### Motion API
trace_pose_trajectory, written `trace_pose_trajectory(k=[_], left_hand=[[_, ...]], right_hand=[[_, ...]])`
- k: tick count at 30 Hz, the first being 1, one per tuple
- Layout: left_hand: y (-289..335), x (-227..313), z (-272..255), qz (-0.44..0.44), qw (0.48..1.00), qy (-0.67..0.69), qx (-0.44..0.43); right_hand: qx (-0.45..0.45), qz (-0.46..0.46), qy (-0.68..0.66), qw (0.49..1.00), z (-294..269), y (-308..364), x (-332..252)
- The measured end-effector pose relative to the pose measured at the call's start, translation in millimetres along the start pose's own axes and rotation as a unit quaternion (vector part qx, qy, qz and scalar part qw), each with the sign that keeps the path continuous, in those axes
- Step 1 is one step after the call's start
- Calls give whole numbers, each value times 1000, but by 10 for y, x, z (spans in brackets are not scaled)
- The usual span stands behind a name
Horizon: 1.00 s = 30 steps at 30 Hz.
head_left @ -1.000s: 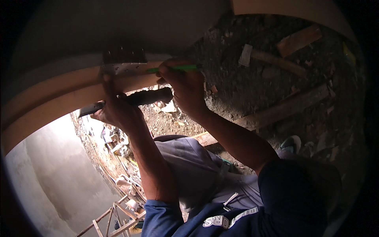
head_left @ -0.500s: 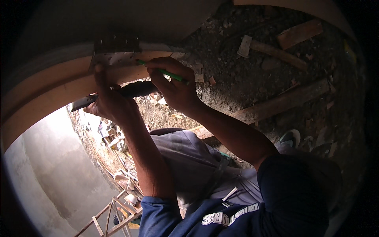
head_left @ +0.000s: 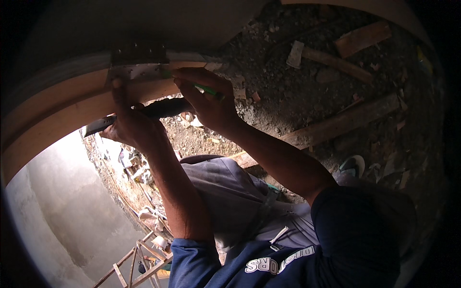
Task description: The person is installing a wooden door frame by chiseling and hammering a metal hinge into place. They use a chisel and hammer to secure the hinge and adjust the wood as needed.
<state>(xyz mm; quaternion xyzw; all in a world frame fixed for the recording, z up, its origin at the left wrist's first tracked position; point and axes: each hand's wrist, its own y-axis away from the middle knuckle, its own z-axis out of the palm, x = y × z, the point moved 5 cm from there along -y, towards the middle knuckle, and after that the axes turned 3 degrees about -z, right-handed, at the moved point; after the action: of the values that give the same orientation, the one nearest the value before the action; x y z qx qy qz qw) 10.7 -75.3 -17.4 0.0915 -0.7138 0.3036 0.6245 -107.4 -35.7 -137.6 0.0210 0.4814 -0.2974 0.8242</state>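
A metal hinge (head_left: 140, 72) with screw holes lies against a wooden frame (head_left: 62, 108); its darker other leaf (head_left: 139, 54) is above it. My left hand (head_left: 137, 125) presses its thumb on the hinge's lower left part. The same hand grips a long dark tool (head_left: 165, 108) with a black handle, its exact kind unclear; the other end shows left of my fingers. In my right hand (head_left: 209, 98) is a green pencil (head_left: 206, 89), pinched between the fingers. Its tip is at the hinge's right edge, and my fingers partly cover the pencil.
Rubble covers the ground at right, with a hammer (head_left: 331, 62), a wood offcut (head_left: 362, 39) and a long plank (head_left: 345, 122). A sandal (head_left: 353, 166) shows near my leg. At lower left are a pale wall (head_left: 62, 206) and a wooden trestle (head_left: 132, 261).
My right fingers have closed in on the hinge's right edge, and they now cover more of the pencil. My left hand keeps its hold, and the whole view has shifted slightly.
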Motion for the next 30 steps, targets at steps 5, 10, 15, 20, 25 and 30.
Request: trace_pose_trajectory(k=[5, 10, 15, 20, 25, 30], left_hand=[[48, 8, 30, -45, 998, 6, 33], [1, 1, -4, 0, 1000, -19, -14], [23, 0, 12, -35, 999, 29, 12], [74, 33, 43, -25, 999, -21, 13], [20, 2, 4, -20, 1000, -17, -11], [70, 14, 40, -33, 999, 20, 21]], right_hand=[[8, -26, -24, 999, -27, -21, -26], [3, -46, -9, 999, -20, -21, -101], [17, -59, 15, 998, 0, -15, -120], [-16, -40, -3, 999, 92, 92, 3], [-43, -40, 18, 998, 77, 61, -63], [-20, -55, 29, 998, -36, -6, -121]])
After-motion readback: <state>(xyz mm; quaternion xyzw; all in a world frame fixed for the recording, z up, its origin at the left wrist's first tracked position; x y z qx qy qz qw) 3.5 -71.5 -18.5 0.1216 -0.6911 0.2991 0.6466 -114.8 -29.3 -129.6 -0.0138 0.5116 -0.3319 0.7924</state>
